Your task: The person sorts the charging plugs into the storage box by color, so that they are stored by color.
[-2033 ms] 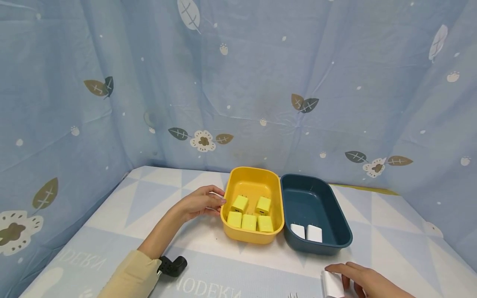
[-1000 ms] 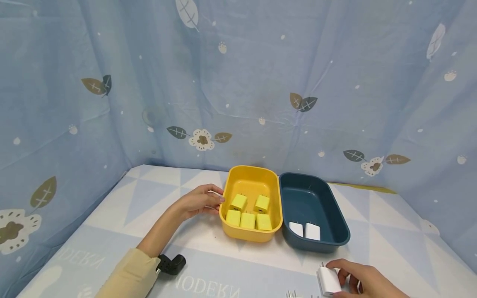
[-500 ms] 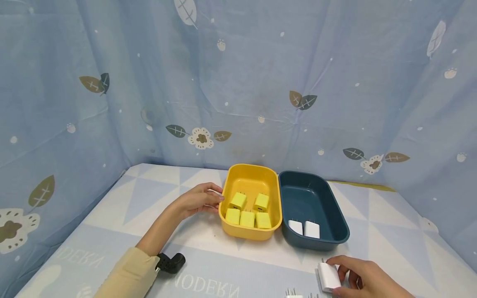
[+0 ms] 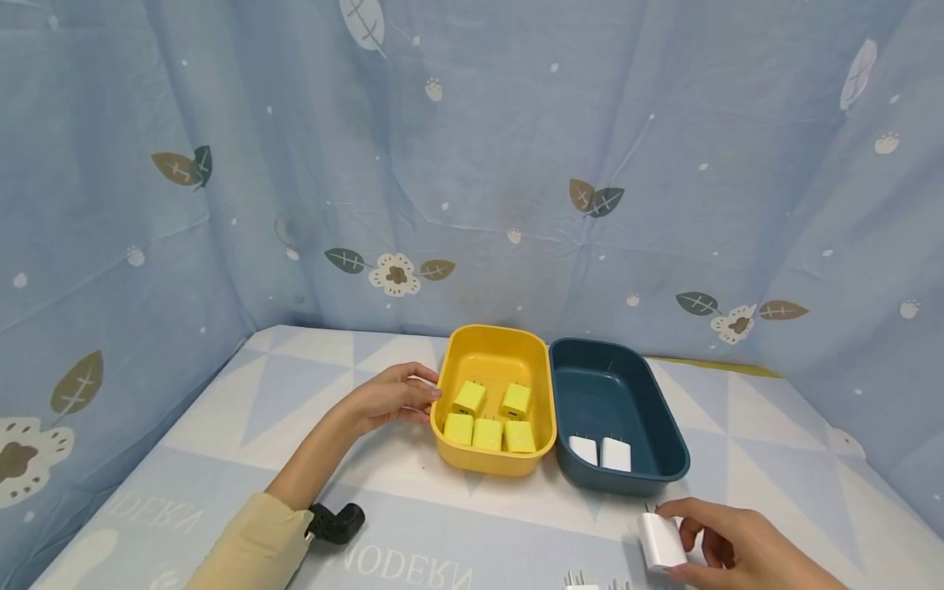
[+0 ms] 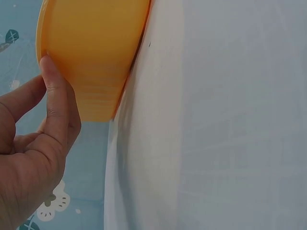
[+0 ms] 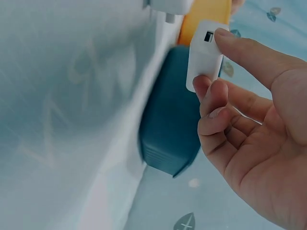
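My right hand (image 4: pixel 745 541) pinches a white charger plug (image 4: pixel 661 541) between thumb and fingertips, just in front of the navy bin. The right wrist view shows the USB port on this charger (image 6: pixel 205 55), with the thumb at that end and curled fingers at the other. At the left side of the yellow bin (image 4: pixel 496 465), my left hand (image 4: pixel 391 399) holds the rim. In the left wrist view its fingers lie against the outer wall of the yellow bin (image 5: pixel 96 57). Several yellow charger plugs (image 4: pixel 487 434) sit inside that bin.
The navy bin (image 4: pixel 627 485) stands right beside the yellow one, with two white chargers (image 4: pixel 615 455) at its near end. More white plugs (image 4: pixel 581 584) show prongs up at the bottom edge. A patterned cloth covers the table (image 4: pixel 398 533); a blue curtain (image 4: pixel 472 164) hangs behind.
My right hand has moved from fingertips on top of the white charger to pinching it, and has brought it slightly up and forward. My left hand stays at the yellow bin.
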{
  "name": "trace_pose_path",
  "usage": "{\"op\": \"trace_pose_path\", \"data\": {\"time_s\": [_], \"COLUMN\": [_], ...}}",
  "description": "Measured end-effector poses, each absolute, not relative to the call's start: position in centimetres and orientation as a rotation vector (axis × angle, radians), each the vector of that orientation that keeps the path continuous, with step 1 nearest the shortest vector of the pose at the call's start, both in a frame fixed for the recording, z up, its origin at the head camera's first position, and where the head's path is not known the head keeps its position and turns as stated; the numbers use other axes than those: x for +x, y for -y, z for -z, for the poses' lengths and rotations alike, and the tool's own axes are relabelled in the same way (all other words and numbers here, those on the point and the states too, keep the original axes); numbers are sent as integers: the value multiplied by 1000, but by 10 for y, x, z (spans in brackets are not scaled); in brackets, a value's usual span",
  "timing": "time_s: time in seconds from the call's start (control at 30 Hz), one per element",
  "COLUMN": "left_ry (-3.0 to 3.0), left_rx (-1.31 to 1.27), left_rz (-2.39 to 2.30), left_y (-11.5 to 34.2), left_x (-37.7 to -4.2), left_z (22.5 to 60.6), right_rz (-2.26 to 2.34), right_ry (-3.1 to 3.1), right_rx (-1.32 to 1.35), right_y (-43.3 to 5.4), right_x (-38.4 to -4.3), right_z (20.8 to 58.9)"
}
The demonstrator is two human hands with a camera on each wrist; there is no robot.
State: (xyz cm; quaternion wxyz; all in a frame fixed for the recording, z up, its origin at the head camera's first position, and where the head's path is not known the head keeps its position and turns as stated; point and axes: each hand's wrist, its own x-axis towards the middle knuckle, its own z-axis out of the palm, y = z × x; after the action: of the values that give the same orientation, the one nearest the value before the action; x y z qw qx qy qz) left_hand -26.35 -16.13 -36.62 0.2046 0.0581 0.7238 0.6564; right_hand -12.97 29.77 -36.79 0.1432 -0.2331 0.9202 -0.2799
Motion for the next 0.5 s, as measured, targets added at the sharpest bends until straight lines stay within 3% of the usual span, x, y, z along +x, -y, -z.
{"op": "trace_pose_path", "data": {"time_s": [0.33, 0.5], "left_ry": [-2020, -2019], "left_rx": [171, 158], "left_rz": [-1834, -1838], "left_y": [162, 161], "left_x": [-263, -263], "left_z": [367, 367], "right_rz": [810, 797], "right_ry": [-2798, -2870], "right_rx": [-1037, -1092], "right_y": [-304, -303], "right_x": [-131, -135], "right_z": [348, 337]}}
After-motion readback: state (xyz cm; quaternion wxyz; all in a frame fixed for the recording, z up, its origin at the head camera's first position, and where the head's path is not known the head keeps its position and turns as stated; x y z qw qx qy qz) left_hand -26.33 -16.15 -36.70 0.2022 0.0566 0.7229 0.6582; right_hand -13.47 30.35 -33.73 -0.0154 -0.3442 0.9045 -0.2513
